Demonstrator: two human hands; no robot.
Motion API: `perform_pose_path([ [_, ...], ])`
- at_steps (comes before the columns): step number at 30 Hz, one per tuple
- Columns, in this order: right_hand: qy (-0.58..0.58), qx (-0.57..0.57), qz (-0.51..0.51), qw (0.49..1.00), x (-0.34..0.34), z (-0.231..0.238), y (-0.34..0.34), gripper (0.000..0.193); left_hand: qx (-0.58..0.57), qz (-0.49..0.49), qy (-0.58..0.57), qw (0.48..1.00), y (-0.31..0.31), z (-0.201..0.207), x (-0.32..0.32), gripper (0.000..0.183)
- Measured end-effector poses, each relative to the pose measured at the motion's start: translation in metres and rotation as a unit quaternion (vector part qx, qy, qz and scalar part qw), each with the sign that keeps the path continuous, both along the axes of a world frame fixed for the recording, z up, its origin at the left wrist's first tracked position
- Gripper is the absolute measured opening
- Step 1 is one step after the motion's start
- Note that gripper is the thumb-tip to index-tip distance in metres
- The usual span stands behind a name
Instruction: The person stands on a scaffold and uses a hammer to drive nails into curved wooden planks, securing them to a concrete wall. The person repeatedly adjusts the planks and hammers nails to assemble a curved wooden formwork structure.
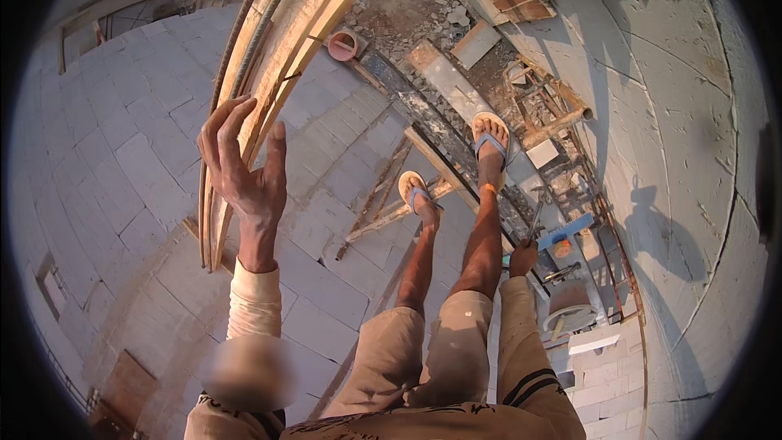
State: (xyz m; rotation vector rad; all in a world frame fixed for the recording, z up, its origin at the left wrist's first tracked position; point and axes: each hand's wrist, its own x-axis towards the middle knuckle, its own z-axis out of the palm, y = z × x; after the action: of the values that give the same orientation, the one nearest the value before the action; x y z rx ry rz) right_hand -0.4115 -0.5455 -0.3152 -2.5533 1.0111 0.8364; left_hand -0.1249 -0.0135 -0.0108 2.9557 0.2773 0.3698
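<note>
My left hand (248,175) is raised with its fingers spread and curved, in front of a long wooden formwork beam (293,41). Whether the fingertips touch the wood I cannot tell. Steel bars (259,49) run along the beam. Low at my right side, my right hand (524,258) is closed around a slim metal hand tool (537,216), whose exact kind is unclear. Close to that hand lie a blue flat strip (565,232), a small orange round thing (562,250) and a metal tool (562,272).
My sandalled feet stand on narrow planks (456,163) high up. A round bucket-like container (573,310) sits at the right, near a rusty metal frame (562,122). A pink round vessel (343,46) is ahead. A grey plastered wall (692,155) borders the right; block walls (155,155) rise at left.
</note>
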Motion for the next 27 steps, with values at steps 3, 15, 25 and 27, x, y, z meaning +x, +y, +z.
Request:
perform_pose_path([
  [3, -0.067, -0.004, -0.06, 0.996, -0.036, -0.038, 0.011, 0.038, 0.008, 0.029, -0.029, 0.999, -0.004, -0.016, -0.036, 0.04],
  [15, 0.049, 0.088, -0.17, 0.98, -0.105, -0.111, -0.005, 0.032, 0.113, 0.163, -0.027, 0.98, 0.034, -0.042, -0.091, 0.051],
  [25, 0.073, 0.205, -0.122, 0.968, -0.078, -0.064, -0.061, 0.026, 0.0, 0.252, -0.058, 0.966, 0.036, -0.032, -0.065, 0.045],
  [27, 0.07, 0.23, -0.115, 0.964, -0.066, -0.048, -0.075, 0.025, -0.019, 0.28, -0.05, 0.958, 0.033, -0.026, -0.058, 0.04],
])
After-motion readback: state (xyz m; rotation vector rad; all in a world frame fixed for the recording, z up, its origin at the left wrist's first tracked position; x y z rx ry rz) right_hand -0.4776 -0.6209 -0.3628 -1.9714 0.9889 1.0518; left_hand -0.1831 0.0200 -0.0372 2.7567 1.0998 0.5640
